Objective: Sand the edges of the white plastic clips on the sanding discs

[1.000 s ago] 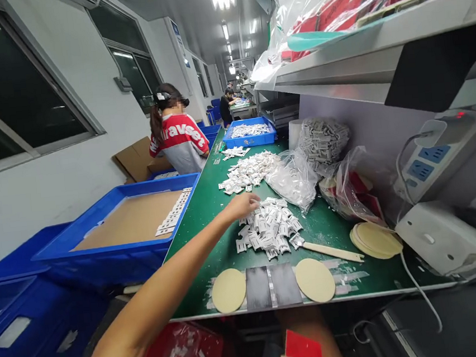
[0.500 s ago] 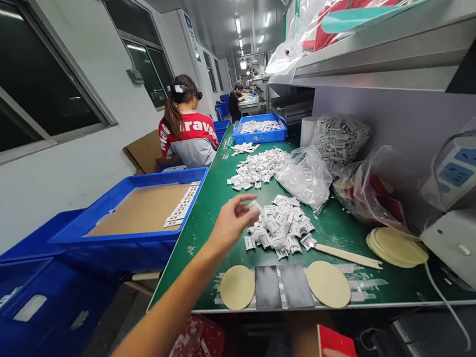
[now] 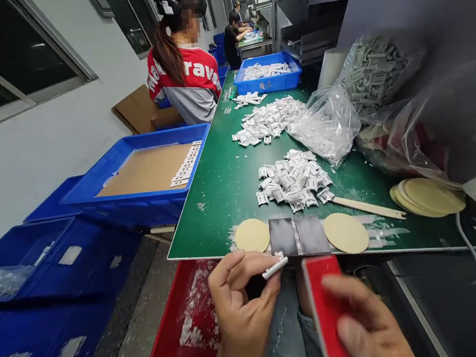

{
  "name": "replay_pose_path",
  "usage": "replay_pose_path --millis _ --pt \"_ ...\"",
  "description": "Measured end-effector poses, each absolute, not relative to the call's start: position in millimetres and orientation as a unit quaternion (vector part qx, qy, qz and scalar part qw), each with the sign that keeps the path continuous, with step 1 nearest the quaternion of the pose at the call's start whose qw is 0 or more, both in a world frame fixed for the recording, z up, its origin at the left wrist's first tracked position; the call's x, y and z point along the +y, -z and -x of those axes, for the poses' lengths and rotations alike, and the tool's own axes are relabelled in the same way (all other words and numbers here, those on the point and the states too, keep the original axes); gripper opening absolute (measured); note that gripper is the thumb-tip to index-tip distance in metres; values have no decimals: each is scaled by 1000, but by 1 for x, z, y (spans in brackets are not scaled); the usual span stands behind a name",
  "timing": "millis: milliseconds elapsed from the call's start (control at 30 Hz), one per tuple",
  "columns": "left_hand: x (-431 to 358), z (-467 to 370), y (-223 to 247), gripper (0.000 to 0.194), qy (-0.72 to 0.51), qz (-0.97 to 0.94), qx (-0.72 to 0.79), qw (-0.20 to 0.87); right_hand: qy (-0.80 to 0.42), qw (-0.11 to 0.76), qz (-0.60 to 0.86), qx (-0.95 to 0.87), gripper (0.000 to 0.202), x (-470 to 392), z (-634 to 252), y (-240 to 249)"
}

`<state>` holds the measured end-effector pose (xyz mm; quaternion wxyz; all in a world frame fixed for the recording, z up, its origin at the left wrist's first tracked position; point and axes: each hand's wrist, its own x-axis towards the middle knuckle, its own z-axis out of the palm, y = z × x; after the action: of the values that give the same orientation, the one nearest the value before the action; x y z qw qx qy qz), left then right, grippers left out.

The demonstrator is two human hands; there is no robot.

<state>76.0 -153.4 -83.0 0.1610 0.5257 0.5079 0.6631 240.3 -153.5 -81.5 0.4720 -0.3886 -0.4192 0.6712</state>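
My left hand (image 3: 244,307) is closed in a pinch on a small white plastic part (image 3: 275,267), held just in front of the table's near edge. My right hand (image 3: 367,320) grips a flat red block (image 3: 326,304) with a pale side edge, upright to the right of the part. The block and the part are apart. Beyond my hands lies a pile of similar white plastic parts (image 3: 291,182). Two dark rectangular pads (image 3: 299,236) are on the table edge, between a round yellow disc (image 3: 252,235) on the left and another yellow disc (image 3: 346,232) on the right.
A brush (image 3: 367,207) lies beside the pile, near stacked yellow discs (image 3: 431,196). Farther back are more white parts (image 3: 272,118), plastic bags (image 3: 328,125) and a blue bin (image 3: 268,80). Blue trays (image 3: 139,196) stand left, a red tray (image 3: 168,331) below. A co-worker (image 3: 183,66) sits ahead.
My left hand has come back from the pile to the table's front edge with a white part. My right hand has raised the red block beside it. The view has tilted down.
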Motion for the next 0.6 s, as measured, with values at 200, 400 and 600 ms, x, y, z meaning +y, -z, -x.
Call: replay_pose_path --millis 200,400,600 --pt "-163 -66 78 62 -645 -564 505 100 -542 448 456 -546 35 -125 -232 56" --pt "-168 -68 75 58 -677 -522 513 81 -582 433 395 -565 35 -117 -221 53" --pt "-186 -74 72 35 -709 -443 549 16 -550 474 399 -560 33 -112 -217 58"
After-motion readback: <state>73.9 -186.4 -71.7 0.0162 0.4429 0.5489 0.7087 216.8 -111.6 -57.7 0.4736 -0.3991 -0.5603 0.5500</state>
